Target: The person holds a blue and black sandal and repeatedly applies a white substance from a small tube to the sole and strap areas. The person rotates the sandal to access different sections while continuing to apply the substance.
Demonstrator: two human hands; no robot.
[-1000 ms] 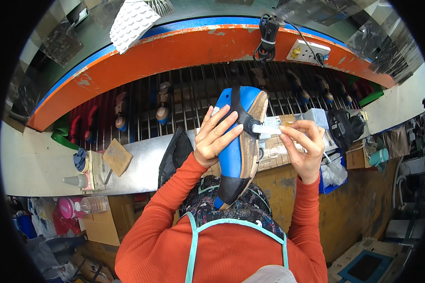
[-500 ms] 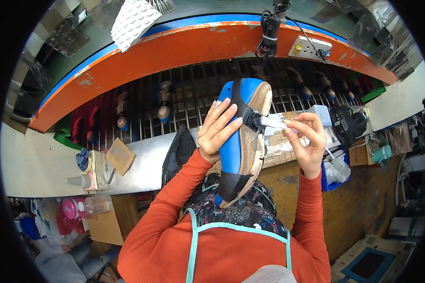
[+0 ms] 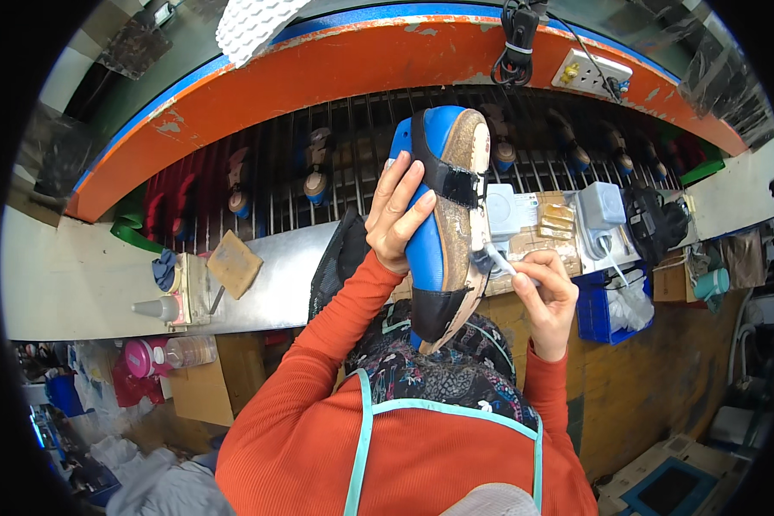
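A blue shoe last stands tilted over my lap, its cork footbed turned to the right. Black straps wrap over the cork at the middle and near end. My left hand grips the last from its left side, fingers stretched along the blue surface; the thumb is hidden. Between the thumb and fingers of my right hand is a slim whitish brush. Its dark tip touches the sole's right edge, between the middle strap and the near one.
Behind the last, a rod conveyor carries several more lasts under an orange beam. Grey containers stand on the bench to the right, above a blue bin. A tan block and black mesh piece lie on the left.
The brush has moved from the middle strap toward the near end of the sole, uncovering that strap's dark patch. My left hand keeps its hold on the last.
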